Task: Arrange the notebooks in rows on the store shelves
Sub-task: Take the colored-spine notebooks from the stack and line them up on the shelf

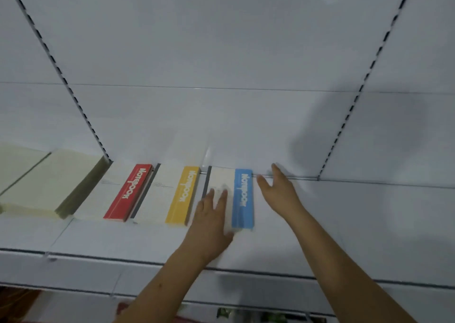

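White shelf (320,224) carries our blue-banded notebook (242,197) at its back, beside the yellow-banded notebook (182,194). Our left hand (211,219) lies flat on it; our right hand (278,189) hovers alongside, fingers straight.

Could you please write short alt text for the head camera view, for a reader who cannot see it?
A person's left hand rests flat on a blue-banded notebook on a white store shelf, while the right hand is open beside its right edge. To the left, a yellow-banded notebook and a red-banded notebook lie in the same row, beyond them cream-coloured pads.
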The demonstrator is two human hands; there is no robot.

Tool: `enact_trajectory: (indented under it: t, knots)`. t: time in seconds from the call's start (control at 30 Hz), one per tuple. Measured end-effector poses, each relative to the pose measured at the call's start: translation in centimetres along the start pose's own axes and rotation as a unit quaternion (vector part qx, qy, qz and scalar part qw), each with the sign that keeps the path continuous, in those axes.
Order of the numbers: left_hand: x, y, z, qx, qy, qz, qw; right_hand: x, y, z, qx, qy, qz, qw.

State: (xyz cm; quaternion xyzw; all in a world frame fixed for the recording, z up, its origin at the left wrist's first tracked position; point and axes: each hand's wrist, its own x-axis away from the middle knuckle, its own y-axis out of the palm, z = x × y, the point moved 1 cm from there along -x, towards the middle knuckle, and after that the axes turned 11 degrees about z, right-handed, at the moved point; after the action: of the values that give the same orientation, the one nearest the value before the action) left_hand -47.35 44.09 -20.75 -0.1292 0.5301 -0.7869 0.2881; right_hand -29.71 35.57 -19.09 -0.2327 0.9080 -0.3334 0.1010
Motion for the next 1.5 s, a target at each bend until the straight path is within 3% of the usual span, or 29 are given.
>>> enact_trajectory:
  t: [0.1,0.3,0.53,0.67,0.87,1.03,1.27,1.5]
  knots:
    - [3.7,1.4,3.8,0.096,0.075,0.014,0.992,3.7,-3.7,1.3,-0.007,-0.012,0.074,0.997]
    - [9.4,6.2,13.8,0.184,0.176,-0.049,0.966,11.7,-13.9,5.9,0.011,-0.021,0.177,0.984]
    - [13.7,8.7,29.0,0.193,0.333,-0.077,0.92,18.2,-30.4,14.3,0.115,0.017,0.302,0.946]
    - [15.2,11.6,36.8,0.183,0.378,-0.091,0.903,21.1,-39.1,19.2,0.155,0.018,0.35,0.924]
    - [15.3,17.6,48.9,0.179,0.372,-0.103,0.905,21.6,-50.5,27.4,0.252,-0.006,0.351,0.902]
    - [14.0,21.1,55.5,0.172,0.345,-0.088,0.918,16.8,-56.3,33.8,0.255,-0.017,0.319,0.913]
    - [9.1,23.0,59.0,0.145,0.332,-0.069,0.93,8.7,-58.6,37.7,0.284,-0.042,0.285,0.915]
    - [1.5,25.7,59.0,0.127,0.328,-0.079,0.933,-0.8,-56.8,42.3,0.315,0.039,0.201,0.927]
